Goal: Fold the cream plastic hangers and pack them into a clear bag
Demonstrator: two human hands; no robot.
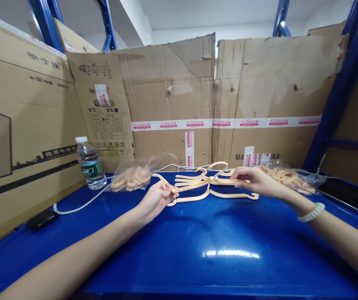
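A beige plastic clothes hanger [194, 186] is held up over the blue tabletop, its hook near the middle. My left hand [155, 199] pinches its left arm between thumb and fingers. Its right arm is gripped by my right hand [257, 180], with part of the fingers hidden behind the hand. Beneath and behind it lie more beige hangers [232, 195] on the table. One clear plastic bag of beige pieces [133, 177] sits beyond my left hand. Another clear bag of beige pieces [291, 177] rests just behind my right hand and wrist.
A water bottle [90, 164] stands at the left beside a large carton [19, 104]. A white cable [81, 208] runs to a black device [42, 218]. Cardboard panels [172, 91] wall the back of the blue table [179, 258]. A dark flat device [351, 200] lies at the right.
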